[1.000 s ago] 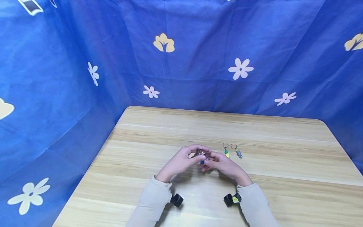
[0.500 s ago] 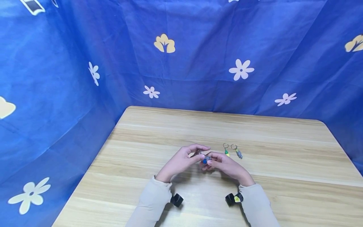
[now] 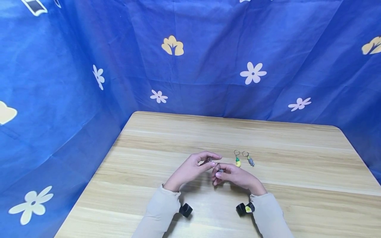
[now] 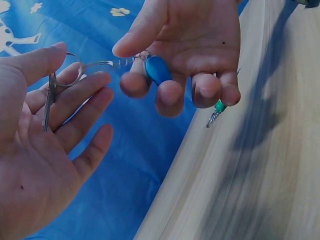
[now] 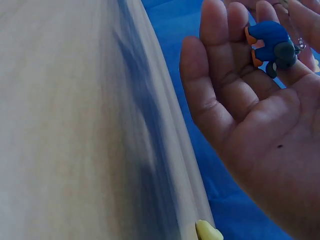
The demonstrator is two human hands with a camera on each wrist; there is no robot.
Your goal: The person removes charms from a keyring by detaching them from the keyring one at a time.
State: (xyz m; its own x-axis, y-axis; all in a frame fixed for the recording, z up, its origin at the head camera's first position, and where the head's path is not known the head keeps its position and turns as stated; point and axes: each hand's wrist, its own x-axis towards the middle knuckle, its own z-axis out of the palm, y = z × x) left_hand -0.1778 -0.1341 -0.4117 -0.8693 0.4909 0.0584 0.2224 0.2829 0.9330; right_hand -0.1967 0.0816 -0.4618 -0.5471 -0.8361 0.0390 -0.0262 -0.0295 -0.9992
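Note:
My left hand (image 3: 193,168) pinches a metal split ring (image 4: 68,81) between thumb and fingers. Keys (image 4: 48,107) hang from that ring against the left fingers. From the ring a clasp and a thin chain (image 4: 120,63) run across to my right hand (image 3: 236,177). Its thumb and fingers hold a blue figurine (image 5: 272,40) with a grey head and orange feet, the charm of this keychain. In the head view, the fingers mostly hide the figurine. Both hands are above the wooden table (image 3: 148,198), close together.
Beyond the right hand, two more keychains lie on the table: one green and yellow (image 3: 238,162), one with a grey figure (image 3: 251,161). A blue patterned cloth (image 3: 208,82) hangs behind the table and along its left side.
My right hand has turned and dropped slightly, its fingers closing more over the blue figurine. More of the yellow keychain shows now. The left hand has stayed nearly still.

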